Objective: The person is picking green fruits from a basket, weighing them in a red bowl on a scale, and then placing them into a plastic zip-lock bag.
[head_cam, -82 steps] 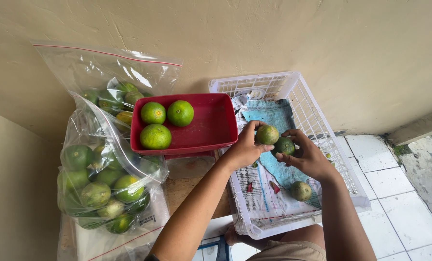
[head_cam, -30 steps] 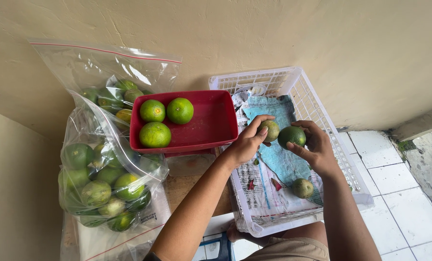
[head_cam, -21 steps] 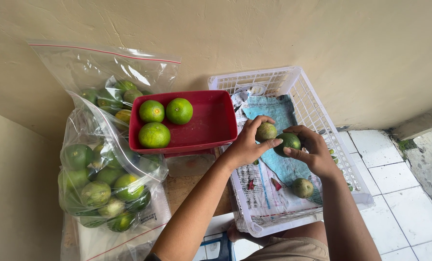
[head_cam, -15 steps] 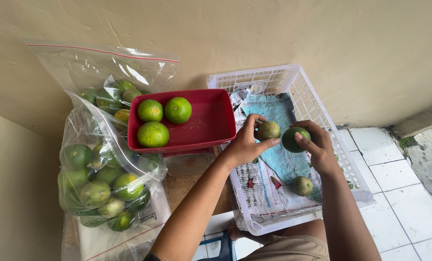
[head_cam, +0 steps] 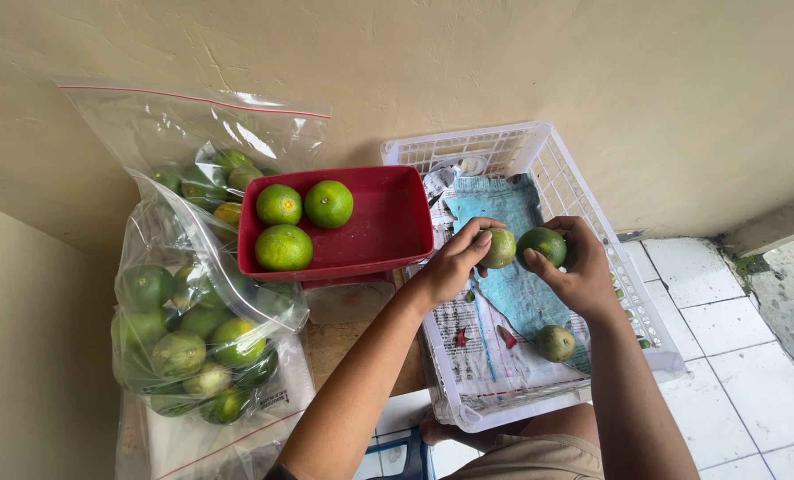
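My left hand (head_cam: 453, 264) holds a small pale green citrus fruit (head_cam: 500, 247) over the white plastic basket (head_cam: 630, 293). Right beside it, my right hand (head_cam: 577, 271) grips a darker green citrus fruit (head_cam: 544, 244); the two fruits almost touch. A third fruit (head_cam: 555, 342) lies on the paper lining the basket floor. To the left, a red tray (head_cam: 382, 222) carries three green fruits (head_cam: 283, 247).
Two clear zip bags (head_cam: 197, 351) full of green citrus stand at the left, one against the beige wall (head_cam: 415, 62). The tray rests on a small scale (head_cam: 348, 302) on a wooden surface. White floor tiles (head_cam: 753, 391) lie at the right. My knees show at the bottom.
Both hands have kept turning and comparing the two fruits above the basket, drawing apart and together again. The tray's three fruits and the one lying in the basket have not moved.
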